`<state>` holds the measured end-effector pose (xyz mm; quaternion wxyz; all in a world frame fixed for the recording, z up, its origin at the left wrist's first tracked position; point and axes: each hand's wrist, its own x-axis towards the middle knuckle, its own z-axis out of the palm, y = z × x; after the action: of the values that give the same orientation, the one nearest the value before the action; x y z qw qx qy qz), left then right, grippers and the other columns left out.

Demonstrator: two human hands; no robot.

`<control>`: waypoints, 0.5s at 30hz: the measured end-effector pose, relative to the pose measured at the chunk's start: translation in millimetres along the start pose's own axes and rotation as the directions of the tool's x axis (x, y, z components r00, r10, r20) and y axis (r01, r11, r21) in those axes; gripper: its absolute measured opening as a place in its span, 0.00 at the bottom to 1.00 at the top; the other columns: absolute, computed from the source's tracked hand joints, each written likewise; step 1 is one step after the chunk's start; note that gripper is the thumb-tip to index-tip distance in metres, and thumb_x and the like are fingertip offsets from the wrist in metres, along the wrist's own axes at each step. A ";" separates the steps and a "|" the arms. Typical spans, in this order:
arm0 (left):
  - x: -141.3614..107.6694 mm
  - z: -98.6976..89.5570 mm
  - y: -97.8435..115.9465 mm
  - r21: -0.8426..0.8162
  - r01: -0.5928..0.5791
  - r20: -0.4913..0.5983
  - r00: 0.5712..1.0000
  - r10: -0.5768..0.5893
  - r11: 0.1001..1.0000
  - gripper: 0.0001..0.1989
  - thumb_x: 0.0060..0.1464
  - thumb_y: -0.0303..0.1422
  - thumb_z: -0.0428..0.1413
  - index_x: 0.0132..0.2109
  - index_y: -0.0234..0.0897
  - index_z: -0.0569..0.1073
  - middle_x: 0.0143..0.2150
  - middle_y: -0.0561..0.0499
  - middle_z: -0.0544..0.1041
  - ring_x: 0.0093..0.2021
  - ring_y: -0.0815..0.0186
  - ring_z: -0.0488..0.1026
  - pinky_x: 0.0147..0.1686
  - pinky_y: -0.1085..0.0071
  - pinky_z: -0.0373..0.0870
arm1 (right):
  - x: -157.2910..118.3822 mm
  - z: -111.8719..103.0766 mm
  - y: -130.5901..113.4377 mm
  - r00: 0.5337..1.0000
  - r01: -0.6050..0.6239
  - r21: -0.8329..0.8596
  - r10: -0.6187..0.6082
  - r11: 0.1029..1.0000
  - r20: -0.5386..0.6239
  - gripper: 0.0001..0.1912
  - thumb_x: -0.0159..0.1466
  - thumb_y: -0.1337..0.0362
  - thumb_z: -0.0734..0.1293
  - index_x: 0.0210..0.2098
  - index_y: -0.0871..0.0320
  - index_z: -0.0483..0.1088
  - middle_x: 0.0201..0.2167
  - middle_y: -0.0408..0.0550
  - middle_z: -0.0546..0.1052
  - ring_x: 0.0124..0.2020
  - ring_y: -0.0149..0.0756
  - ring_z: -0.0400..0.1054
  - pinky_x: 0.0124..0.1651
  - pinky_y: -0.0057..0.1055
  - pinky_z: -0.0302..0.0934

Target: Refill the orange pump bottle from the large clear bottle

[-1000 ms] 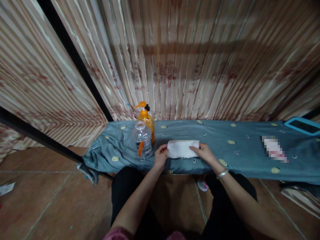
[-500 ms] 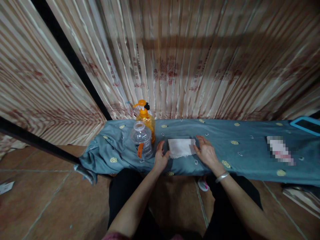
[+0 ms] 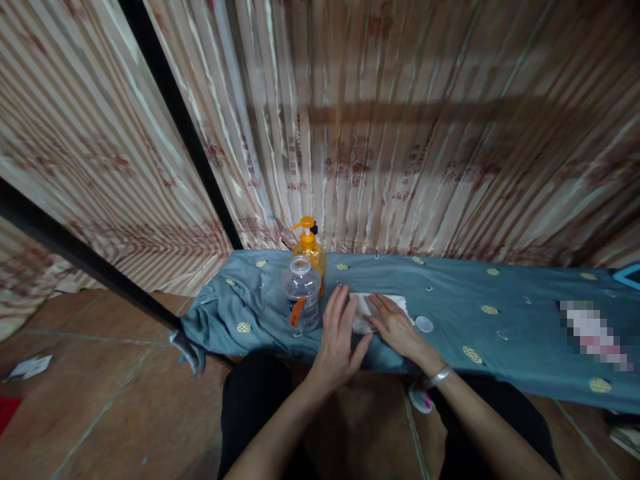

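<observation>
A small folded white cloth (image 3: 361, 307) with a frayed-looking edge lies flat on the bench between my hands, partly covered by them. My left hand (image 3: 337, 340) is over its left side, fingers stretched out. My right hand (image 3: 399, 328) rests across its right part with the fingers extended and flat. A silver bangle (image 3: 437, 377) circles my right wrist. Beside the right hand lies a small round whitish disc (image 3: 424, 325), perhaps a lid. Left of my hands stand a clear uncapped plastic bottle (image 3: 303, 293) and, behind it, an orange pump bottle (image 3: 316, 257).
The bench is covered with a blue-green patterned sheet (image 3: 450, 287). A blurred-out pinkish-white item (image 3: 593, 333) lies to the right, and a blue-edged object (image 3: 631, 275) at the far right. Dark metal poles (image 3: 185, 127) frame the left; a striped curtain (image 3: 370, 133) hangs behind.
My hands have moved inward from the cloth's two sides to over it. The round disc now shows beside my right hand. The whole view has shifted, so things appear further right and lower.
</observation>
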<state>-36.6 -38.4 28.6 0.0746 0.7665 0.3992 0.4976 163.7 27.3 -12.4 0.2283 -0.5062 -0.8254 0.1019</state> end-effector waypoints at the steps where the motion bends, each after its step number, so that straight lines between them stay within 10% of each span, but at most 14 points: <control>1: 6.1 -11.0 3.7 0.043 -0.036 -0.074 0.997 0.039 0.998 0.39 0.59 0.32 0.56 0.71 0.44 0.46 0.73 0.38 0.51 0.73 0.49 0.45 0.68 0.45 0.51 | 3.6 -7.8 -4.1 1.000 0.004 0.011 -0.004 1.000 -0.008 0.23 0.70 0.58 0.63 0.62 0.58 0.62 0.63 0.60 0.69 0.64 0.54 0.62 0.62 0.59 0.58; 8: 49.6 -67.1 -17.1 -0.002 0.164 -0.403 0.903 -0.150 0.987 0.53 0.45 0.38 0.68 0.70 0.39 0.46 0.74 0.36 0.43 0.74 0.45 0.35 0.72 0.47 0.36 | 31.6 -48.3 -47.3 0.998 0.062 0.114 -0.061 0.992 -0.012 0.26 0.70 0.55 0.59 0.62 0.64 0.62 0.64 0.68 0.68 0.66 0.54 0.60 0.65 0.56 0.55; 15: 27.4 -53.0 -58.8 -0.073 0.323 -0.348 0.878 -0.328 0.943 0.61 0.39 0.42 0.70 0.71 0.38 0.42 0.74 0.33 0.43 0.74 0.45 0.39 0.71 0.46 0.38 | 72.7 -70.4 -82.9 0.995 0.096 0.210 -0.088 0.973 -0.043 0.25 0.67 0.56 0.62 0.61 0.59 0.63 0.60 0.64 0.73 0.59 0.53 0.69 0.57 0.53 0.65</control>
<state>-106.7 4.7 44.0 0.0886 0.5855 0.5259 0.6105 104.2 48.2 102.2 0.2991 -0.4418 -0.8285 0.1702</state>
